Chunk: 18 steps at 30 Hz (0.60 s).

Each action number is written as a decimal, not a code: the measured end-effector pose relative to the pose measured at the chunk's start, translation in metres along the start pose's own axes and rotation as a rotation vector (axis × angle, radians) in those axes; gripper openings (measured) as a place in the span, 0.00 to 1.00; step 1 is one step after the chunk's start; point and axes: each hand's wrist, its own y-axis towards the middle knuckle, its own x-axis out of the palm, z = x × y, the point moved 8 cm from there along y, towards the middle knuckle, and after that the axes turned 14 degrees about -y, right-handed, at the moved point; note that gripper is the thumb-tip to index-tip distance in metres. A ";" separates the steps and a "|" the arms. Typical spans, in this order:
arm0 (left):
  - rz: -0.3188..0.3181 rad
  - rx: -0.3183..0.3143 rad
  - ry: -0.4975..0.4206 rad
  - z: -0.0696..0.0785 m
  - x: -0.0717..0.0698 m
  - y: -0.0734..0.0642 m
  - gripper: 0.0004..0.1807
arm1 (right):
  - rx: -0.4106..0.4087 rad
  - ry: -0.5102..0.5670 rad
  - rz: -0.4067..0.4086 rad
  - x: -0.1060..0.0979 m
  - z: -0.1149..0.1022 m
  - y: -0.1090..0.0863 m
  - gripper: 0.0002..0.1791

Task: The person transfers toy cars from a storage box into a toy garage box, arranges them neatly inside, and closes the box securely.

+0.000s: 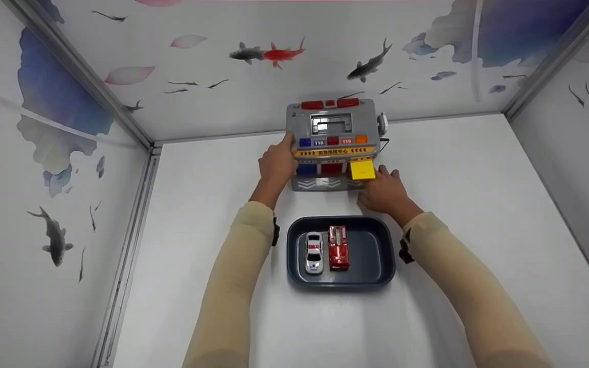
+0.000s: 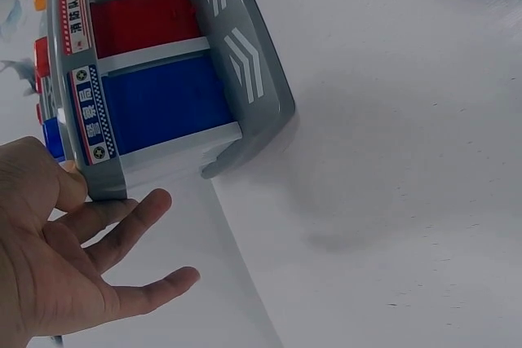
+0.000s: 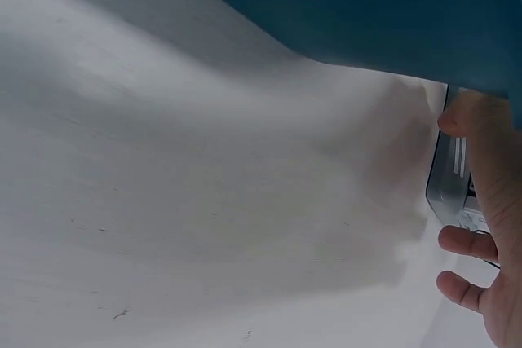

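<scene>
A grey toy rescue station point(image 1: 297, 128) stands against the back wall. My left hand point(image 1: 278, 163) grips its left side edge, with thumb and index finger at the edge and the other fingers spread in the left wrist view. A blue door point(image 2: 167, 102) and a red door point(image 2: 147, 22) are down. The yellow door point(image 1: 362, 169) is swung up over the right bay. My right hand point(image 1: 384, 191) is at that bay, fingertips reaching in under the yellow door; I cannot tell whether they hold anything. Its ring and little fingers stick out in the right wrist view.
Between the forearms sits a dark blue tray point(image 1: 371, 255). In it lie a white toy police car point(image 1: 314, 253) and a red toy fire truck point(image 1: 338, 250). A small handle point(image 1: 383, 123) juts from the station's right side. Patterned walls enclose the white table point(image 1: 212, 204).
</scene>
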 end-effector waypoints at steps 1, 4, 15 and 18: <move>-0.001 0.003 0.002 0.000 0.000 0.000 0.17 | 0.001 0.005 -0.005 0.000 0.000 0.000 0.38; 0.002 0.005 0.006 0.000 0.001 0.000 0.17 | 0.000 0.023 -0.008 0.001 0.001 0.000 0.38; 0.003 0.011 -0.006 0.002 0.000 -0.001 0.15 | 0.002 0.021 -0.018 0.000 0.003 -0.001 0.39; 0.012 0.010 -0.001 0.002 -0.002 -0.001 0.15 | -0.010 0.023 0.009 -0.001 0.001 -0.002 0.37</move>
